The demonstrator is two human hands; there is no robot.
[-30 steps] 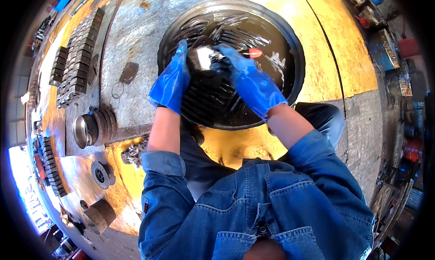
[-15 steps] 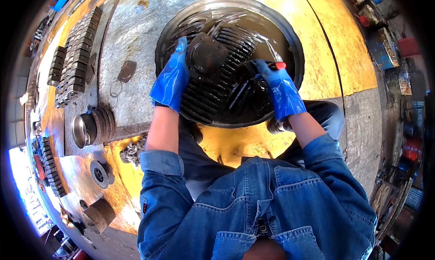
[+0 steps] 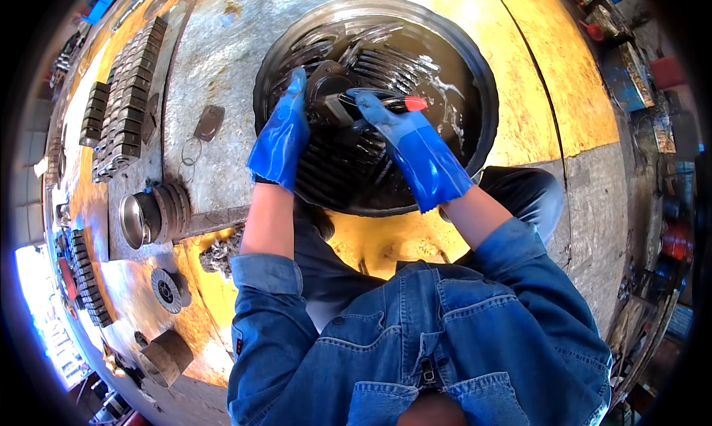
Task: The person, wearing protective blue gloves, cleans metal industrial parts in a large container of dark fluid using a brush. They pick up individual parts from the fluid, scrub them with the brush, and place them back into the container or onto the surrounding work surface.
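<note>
My left hand (image 3: 282, 133), in a long blue rubber glove, grips the left edge of a dark, oily metal plate (image 3: 324, 79) with a rounded raised middle. In my right hand (image 3: 415, 148), gloved the same way, is a brush (image 3: 415, 104) with a black handle and red end; its metal band and head lie against the plate. Both hands are above a big round black basin (image 3: 486, 84) of murky liquid. Several dark finned metal parts (image 3: 389, 68) lie in it, partly under the liquid. The fingers of my left hand are mostly hidden behind the plate.
Left of the basin, a small flat plate (image 3: 211, 122) and thin rings (image 3: 191, 153) lie on metal sheeting. Farther left stand rows of dark metal blocks (image 3: 133, 84), a stack of metal rings (image 3: 141, 218), a slotted disc (image 3: 165, 290) and a rusty cylinder (image 3: 165, 357). Clutter lines the right side.
My right hand has moved left and up with the brush, from over the finned parts to the plate. The plate in my left hand has tilted and appears narrower.
</note>
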